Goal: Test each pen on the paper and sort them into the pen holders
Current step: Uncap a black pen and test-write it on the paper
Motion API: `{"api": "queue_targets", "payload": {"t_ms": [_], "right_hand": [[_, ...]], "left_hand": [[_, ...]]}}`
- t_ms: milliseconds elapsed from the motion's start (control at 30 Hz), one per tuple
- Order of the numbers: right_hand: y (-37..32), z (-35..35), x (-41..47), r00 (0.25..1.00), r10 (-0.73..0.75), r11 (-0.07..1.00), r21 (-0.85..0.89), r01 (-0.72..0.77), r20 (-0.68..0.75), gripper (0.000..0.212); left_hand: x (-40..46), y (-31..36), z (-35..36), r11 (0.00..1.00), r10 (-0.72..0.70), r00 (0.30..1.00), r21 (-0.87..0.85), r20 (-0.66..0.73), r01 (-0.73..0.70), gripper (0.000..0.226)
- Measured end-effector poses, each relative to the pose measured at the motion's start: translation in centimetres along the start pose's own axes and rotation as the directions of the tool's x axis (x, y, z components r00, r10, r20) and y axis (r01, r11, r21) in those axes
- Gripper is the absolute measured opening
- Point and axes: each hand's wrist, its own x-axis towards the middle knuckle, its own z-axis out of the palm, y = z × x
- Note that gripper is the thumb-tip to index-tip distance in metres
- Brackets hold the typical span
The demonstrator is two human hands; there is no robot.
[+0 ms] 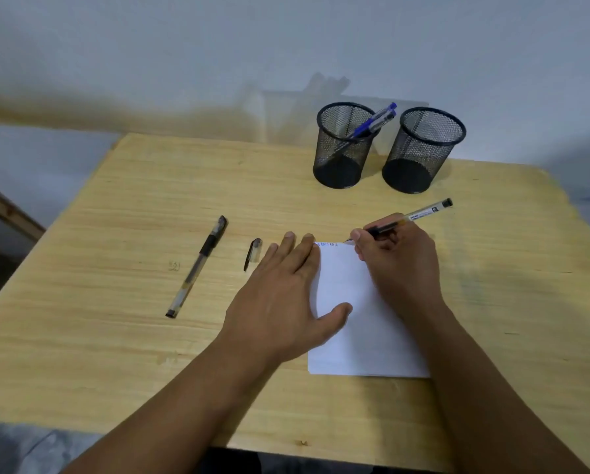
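the black pen (410, 217) is pinched in the curled fingers of my right hand (398, 258), its tip at the top edge of the paper (358, 333), beside some blue scribbles. my left hand (279, 295) lies flat with straight fingers, pinning the sheet's left side. its cap (253, 253) lies just left of my fingertips. two blue pens (375, 121) sit in the left holder (343, 148); the right holder (421, 152) looks empty (hard to be sure). one capped pen (197, 266) waits on the table (115, 336), untested i'd guess.

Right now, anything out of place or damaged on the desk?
Nothing damaged or spilled. One loose pen cap lies on the table left of the left hand, likely off the pen the right hand is writing with on the paper.
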Motion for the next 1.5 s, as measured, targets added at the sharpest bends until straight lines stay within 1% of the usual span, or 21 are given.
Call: {"api": "queue_targets", "payload": {"t_ms": [100,233,400,833,1500], "right_hand": [[-0.10,-0.05,-0.11,1.000,0.002,0.999,0.054,-0.002,-0.012,0.010],[-0.24,0.09,-0.16,1.000,-0.005,0.999,0.032,0.005,-0.005,0.013],[0.02,0.27,-0.16,1.000,-0.010,1.000,0.014,0.010,-0.006,0.008],[0.15,0.57,0.02,0.999,-0.042,0.998,-0.050,0.042,0.002,0.009],[0.30,0.50,-0.05,0.999,-0.041,0.998,-0.038,0.041,-0.011,0.010]], "left_hand": [[0.03,0.06,-0.10,1.000,0.005,1.000,0.007,0.005,-0.005,0.095],[0.03,0.04,-0.04,1.000,0.011,1.000,0.021,0.007,-0.012,0.095],[0.03,0.01,0.02,1.000,0.012,1.000,0.023,0.007,-0.012,0.095],[0.11,0.08,-0.16,1.000,0.006,1.000,0.024,0.014,-0.007,0.095],[0.14,0.25,-0.37,1.000,-0.001,1.000,0.012,0.016,0.000,0.095]]}}
